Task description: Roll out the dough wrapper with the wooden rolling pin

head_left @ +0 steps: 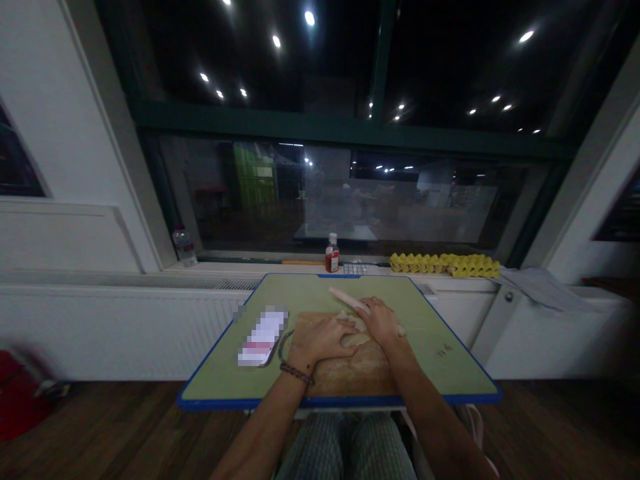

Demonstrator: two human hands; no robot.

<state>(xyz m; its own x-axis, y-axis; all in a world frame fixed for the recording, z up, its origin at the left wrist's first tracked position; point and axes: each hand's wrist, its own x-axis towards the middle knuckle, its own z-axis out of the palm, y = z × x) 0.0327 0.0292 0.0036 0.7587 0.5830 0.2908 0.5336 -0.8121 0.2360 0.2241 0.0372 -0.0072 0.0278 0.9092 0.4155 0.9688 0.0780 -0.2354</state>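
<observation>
Pale, flat piece of dough (356,340), soft-looking, lies on a brown rectangular wooden board (350,377) at the near middle of the green tabletop (300,290) with blue edging. Left hand (325,339) palm down at the dough's left side, thumb set wide of the fingers, a patch of dough showing in the gap; nothing seen gripped. Right hand (381,321) closed over a slim, pale rolling pin (345,298), which slants from far left to near right, both ends projecting past the hand. Progress, as judged: some flattening looks done, since the visible dough lies low and spread rather than heaped. Pin and both hands are at the dough, so the work reads as underway, not finished. Full outline and evenness cannot be told; hands cover much of it. No separate finished piece can be made out on the board, and the dough has not been lifted off. How much rolling is left cannot be judged from this view. Around it: lit phone (264,337), screen blurred, left of the board; thin, curved dark band (285,347) just beside the board's left edge; small clear bottle with reddish contents and white cap (332,257) beyond the far edge, yellow egg tray (445,264) to its right.
</observation>
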